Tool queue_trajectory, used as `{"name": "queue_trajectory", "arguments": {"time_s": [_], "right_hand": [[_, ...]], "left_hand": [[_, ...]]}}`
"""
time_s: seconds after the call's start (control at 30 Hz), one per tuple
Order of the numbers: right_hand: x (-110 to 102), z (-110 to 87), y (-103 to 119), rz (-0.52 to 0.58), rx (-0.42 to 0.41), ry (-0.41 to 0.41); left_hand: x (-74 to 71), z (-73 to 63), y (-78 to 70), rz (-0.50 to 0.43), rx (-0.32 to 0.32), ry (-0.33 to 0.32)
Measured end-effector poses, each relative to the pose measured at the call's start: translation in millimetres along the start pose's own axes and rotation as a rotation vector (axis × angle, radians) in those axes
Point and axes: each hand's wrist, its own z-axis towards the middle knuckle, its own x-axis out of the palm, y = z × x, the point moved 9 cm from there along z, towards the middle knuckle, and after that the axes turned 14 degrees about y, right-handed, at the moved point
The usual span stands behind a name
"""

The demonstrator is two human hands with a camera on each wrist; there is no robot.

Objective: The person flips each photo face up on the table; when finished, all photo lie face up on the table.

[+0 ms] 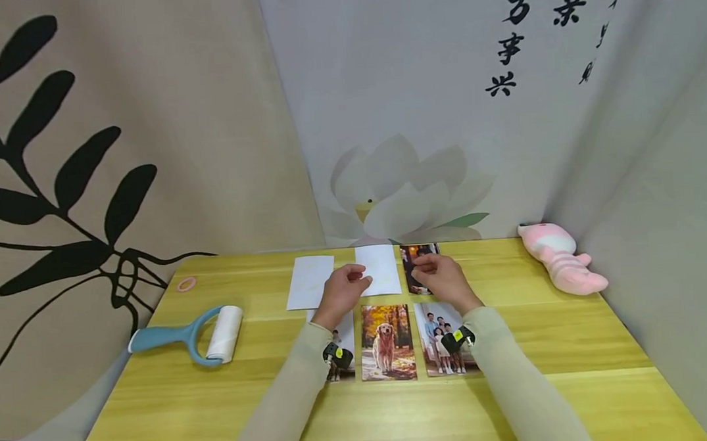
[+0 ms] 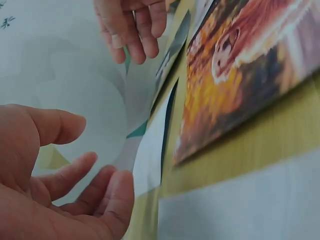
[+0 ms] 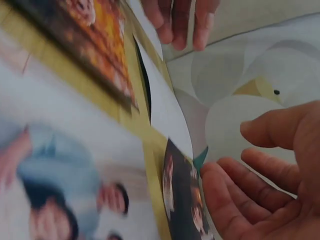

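Observation:
My left hand [image 1: 340, 292] hovers, fingers loosely curved and holding nothing, between a white card [image 1: 309, 281] at the back left and a second white card [image 1: 382, 272] beside it. Over a dark photo [image 1: 411, 252] lying face up at the back right is my right hand [image 1: 448, 283]; its thumb and fingers stand apart in the right wrist view, with nothing between them. Nearer to me lie a dog photo [image 1: 388, 340], a family photo [image 1: 434, 332] partly under my right wrist, and another photo [image 1: 348, 332] mostly hidden by my left wrist.
A blue-handled lint roller [image 1: 227, 334] lies on the left of the wooden table [image 1: 572, 342], with a pink ring [image 1: 186, 284] behind it. At the back right rests a pink plush toy [image 1: 559, 257]. A printed curtain [image 1: 420, 112] hangs along the back edge.

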Motion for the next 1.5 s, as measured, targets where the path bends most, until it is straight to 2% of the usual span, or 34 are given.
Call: {"name": "queue_trajectory", "arguments": {"time_s": [0.2,0.47,0.67,0.9,1.1,1.3,1.5], "right_hand": [[22,7.2,9,0.021,-0.028,0.034],[40,24.5,26,0.016,-0.061,0.083],[50,32.0,25,-0.047,-0.012,0.095],[53,35.2,30,-0.102,-0.010,0.088],[58,37.7,30,-0.179,0.017,0.120],[65,40.5,31,-0.337,0.022,0.153],[67,40.5,33,-0.366,0.025,0.158]], "left_hand": [[-3.7,-5.7,12.6,0.016,-0.053,0.013],[-5.5,1.7,14.1,0.056,-0.072,0.015],[-2.0,10.0,17.4,0.060,-0.087,0.025],[-3.2,17.8,17.4,0.012,-0.076,0.030],[-6.2,18.9,17.6,-0.024,-0.071,0.017],[-7.2,19.9,17.6,-0.030,-0.054,0.002],[-5.8,20.2,20.0,-0.044,-0.057,0.011]]}}
